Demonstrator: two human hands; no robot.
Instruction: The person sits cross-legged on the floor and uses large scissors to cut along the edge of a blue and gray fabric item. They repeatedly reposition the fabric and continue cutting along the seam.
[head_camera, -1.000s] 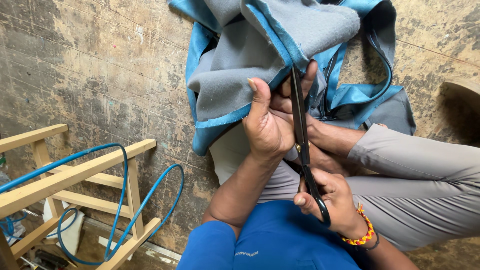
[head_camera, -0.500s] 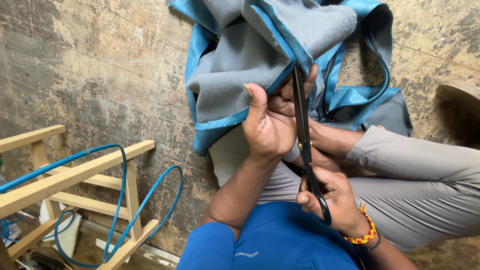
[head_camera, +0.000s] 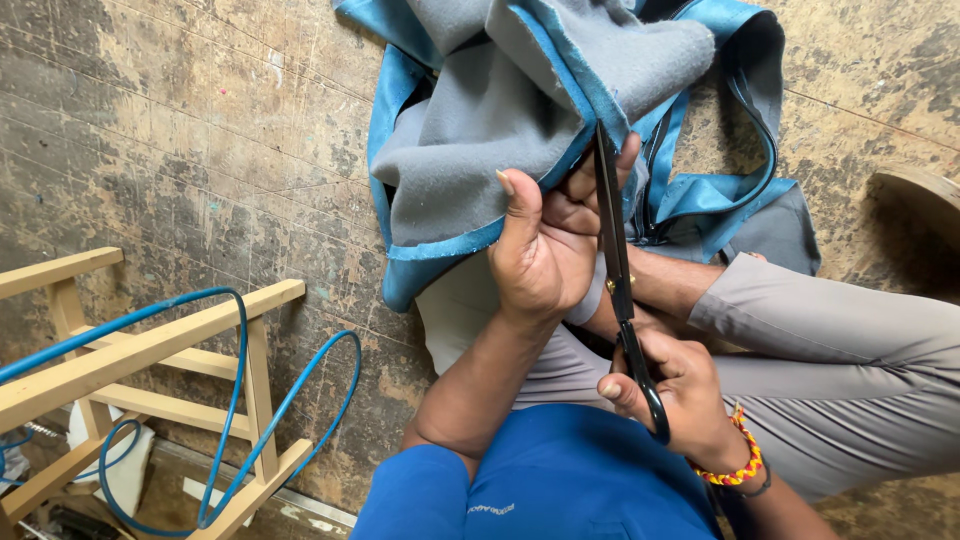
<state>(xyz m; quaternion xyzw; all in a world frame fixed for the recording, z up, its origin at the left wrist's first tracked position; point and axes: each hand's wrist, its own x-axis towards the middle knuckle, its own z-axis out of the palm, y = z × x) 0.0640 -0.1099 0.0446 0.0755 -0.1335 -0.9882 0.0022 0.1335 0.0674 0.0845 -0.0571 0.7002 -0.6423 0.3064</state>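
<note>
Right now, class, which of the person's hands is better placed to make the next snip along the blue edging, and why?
The right hand. It already holds the black scissors by the handles, blades pointing up at the blue-edged grey fabric. The left hand is busy pinching the fabric beside the blades, holding it up.

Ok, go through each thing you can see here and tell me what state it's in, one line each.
Left hand: closed, gripping the blue-trimmed edge of the grey fabric.
Right hand: closed around the scissors' handles.
Scissors: blades nearly shut, tips at the fabric's edge.
Grey fabric: bunched and folded, partly lifted.
Blue cord: loose, looped through the wooden frame.
Wooden frame: standing on the floor.
</note>
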